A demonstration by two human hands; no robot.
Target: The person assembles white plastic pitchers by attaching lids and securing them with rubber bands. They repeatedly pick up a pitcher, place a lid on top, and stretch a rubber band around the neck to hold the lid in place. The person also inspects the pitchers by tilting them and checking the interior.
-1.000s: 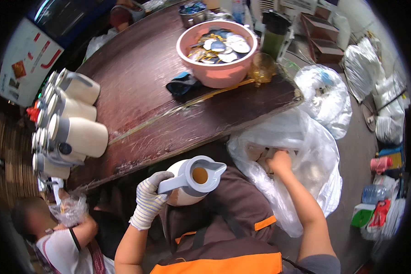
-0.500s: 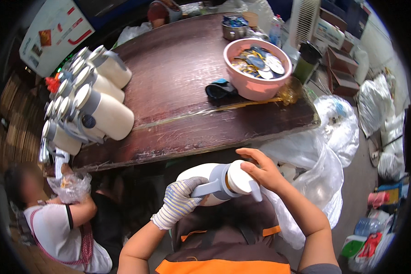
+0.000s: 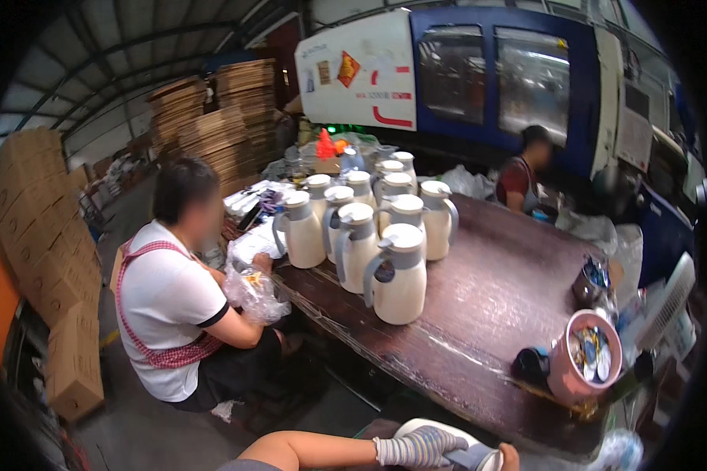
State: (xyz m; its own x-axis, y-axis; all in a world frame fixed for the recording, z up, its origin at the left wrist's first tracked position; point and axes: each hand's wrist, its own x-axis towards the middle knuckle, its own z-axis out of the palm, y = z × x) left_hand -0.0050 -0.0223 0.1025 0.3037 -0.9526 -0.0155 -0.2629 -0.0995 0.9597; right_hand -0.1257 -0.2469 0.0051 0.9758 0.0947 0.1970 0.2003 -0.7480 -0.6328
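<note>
At the lower edge, my left hand (image 3: 420, 447), in a striped knit glove, is closed on the grey handle of a cream thermal jug (image 3: 473, 455). The jug is tilted on its side, and its lower part is cut off by the picture's edge. Bare fingers of my right hand (image 3: 510, 457) curl against the jug's white lid end; the rest of that hand is out of the picture. Several matching thermal jugs (image 3: 400, 290) with grey collars and handles stand grouped upright on the dark table (image 3: 487, 314).
A pink tub (image 3: 561, 377) of round parts stands at the table's right, beside a black roll (image 3: 531, 363) and a metal pot (image 3: 590, 281). A co-worker (image 3: 173, 298) sits at the left holding a clear plastic bag (image 3: 251, 294); another person (image 3: 522, 173) is beyond the table. Cartons (image 3: 71, 353) are stacked far left.
My view has swung up and left, so the table and jugs appear further right and my hands lower. The right hand has gone from spread over the lid to curled at its side.
</note>
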